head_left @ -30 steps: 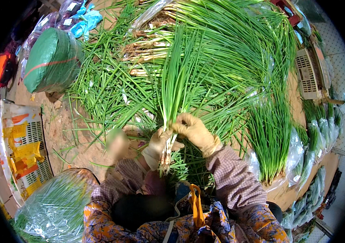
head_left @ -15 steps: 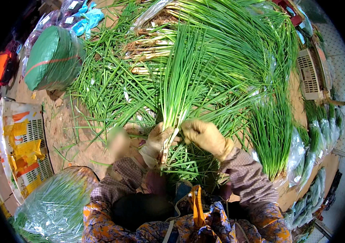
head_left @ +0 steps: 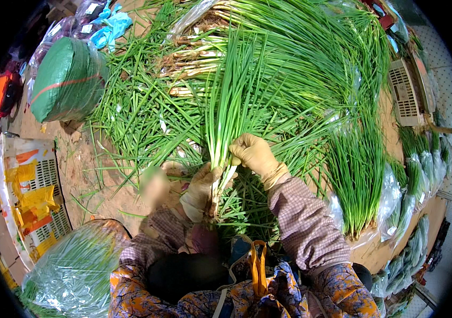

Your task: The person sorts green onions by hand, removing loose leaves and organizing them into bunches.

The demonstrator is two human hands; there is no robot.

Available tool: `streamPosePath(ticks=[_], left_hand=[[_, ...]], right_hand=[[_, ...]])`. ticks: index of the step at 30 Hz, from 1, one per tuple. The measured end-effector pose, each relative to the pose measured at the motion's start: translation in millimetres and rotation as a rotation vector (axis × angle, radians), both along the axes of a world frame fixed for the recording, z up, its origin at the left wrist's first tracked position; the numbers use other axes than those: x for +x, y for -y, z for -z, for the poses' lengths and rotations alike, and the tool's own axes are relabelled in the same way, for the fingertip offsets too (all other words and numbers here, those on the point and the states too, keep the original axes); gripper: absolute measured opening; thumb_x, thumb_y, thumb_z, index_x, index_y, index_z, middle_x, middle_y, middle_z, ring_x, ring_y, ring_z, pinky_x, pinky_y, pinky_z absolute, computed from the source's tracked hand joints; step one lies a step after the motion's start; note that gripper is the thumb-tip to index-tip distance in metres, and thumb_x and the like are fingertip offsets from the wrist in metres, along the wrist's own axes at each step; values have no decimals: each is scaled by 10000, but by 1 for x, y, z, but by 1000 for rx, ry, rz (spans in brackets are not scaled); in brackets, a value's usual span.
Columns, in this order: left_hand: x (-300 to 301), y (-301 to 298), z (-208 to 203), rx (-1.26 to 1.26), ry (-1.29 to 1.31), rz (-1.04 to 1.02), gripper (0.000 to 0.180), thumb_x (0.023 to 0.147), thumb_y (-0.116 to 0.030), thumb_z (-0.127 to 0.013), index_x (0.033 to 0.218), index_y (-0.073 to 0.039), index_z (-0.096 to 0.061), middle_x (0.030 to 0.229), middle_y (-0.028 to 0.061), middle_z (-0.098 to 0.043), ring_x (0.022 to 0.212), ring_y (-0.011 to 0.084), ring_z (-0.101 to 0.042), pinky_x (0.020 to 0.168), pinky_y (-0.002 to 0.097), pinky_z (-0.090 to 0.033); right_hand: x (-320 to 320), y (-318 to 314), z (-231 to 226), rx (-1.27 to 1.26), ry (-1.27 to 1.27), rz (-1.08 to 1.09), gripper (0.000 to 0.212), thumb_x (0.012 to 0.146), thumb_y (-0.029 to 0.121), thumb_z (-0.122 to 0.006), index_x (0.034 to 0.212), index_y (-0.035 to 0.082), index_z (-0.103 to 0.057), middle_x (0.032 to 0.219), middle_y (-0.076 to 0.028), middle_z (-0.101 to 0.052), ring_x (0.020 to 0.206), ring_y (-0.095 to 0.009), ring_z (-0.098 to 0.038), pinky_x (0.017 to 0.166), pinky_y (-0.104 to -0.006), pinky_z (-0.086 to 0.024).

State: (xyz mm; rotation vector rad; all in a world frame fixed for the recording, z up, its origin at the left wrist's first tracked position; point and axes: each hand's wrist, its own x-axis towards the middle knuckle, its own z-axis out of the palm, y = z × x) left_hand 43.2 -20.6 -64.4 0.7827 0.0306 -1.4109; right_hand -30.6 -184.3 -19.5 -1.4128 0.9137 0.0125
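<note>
A bunch of scallions (head_left: 226,119) stands nearly upright in front of me, leaves up and pale root ends down. Wrapped around its lower stalks is my gloved left hand (head_left: 200,185), closed. On the bunch's right side, my right hand (head_left: 255,156), in a yellowish glove, pinches at the pale stalks just above the left hand; its fingertips are partly hidden against them. Behind the bunch lies a big heap of scallions (head_left: 295,69), roots pointing left. Loose trimmed leaves (head_left: 151,106) are strewn to the left of it and beneath my hands.
On the left are a green wrapped bundle (head_left: 69,79), a taped plastic crate (head_left: 37,191) and a clear bag of greens (head_left: 75,273). To the right stand a scallion bundle (head_left: 356,180), bagged bunches (head_left: 414,175) and a beige crate (head_left: 405,93).
My right hand has moved up and left along the bunch, from beside the lower stalks onto them. The left hand keeps its hold with little movement.
</note>
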Motion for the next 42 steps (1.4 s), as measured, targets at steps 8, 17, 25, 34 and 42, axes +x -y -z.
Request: streamPosePath(ticks=[8,17,25,34,42], left_hand=[[0,3,5,40,25,76,344,880,-199,-526,1170,-22,-467,1119,127,-543,957,266,-591,701,320,-530],[14,10,8,-4,-70,136,253,911,-160,-449,1140,-56,-425,908,105,-613,599,175,-616,449,240,-493],[28,-8,46,23,338,85,321,892,-125,-495,1202,-86,-420,950,93,-598,530,88,-550,408,182,-416],[-33,23,-53,85,1399,509,747,833,-223,-585,1385,-33,-118,1234,209,-427,1054,282,-509,821,344,-465],[2,-13,23,72,1278,820,414,873,-366,-475,1176,-85,-490,980,201,-603,847,330,-594,752,396,-467]], right_hand=[[16,10,1,188,48,210,158,840,159,-605,839,8,-560,617,-44,-587,469,-70,-490,418,-180,-367],[2,-22,-17,21,337,102,158,819,144,-603,807,-5,-551,675,-29,-549,607,-108,-516,543,-242,-434],[-87,-34,-19,434,103,-885,203,819,206,-607,910,25,-593,787,-87,-623,643,-183,-604,572,-323,-493],[-41,-4,-3,305,240,174,500,796,222,-651,1157,-47,-435,1040,-149,-591,929,-228,-584,850,-303,-469],[-101,50,-7,419,163,407,258,833,111,-591,1049,-5,-512,893,-118,-625,663,-139,-571,584,-245,-492]])
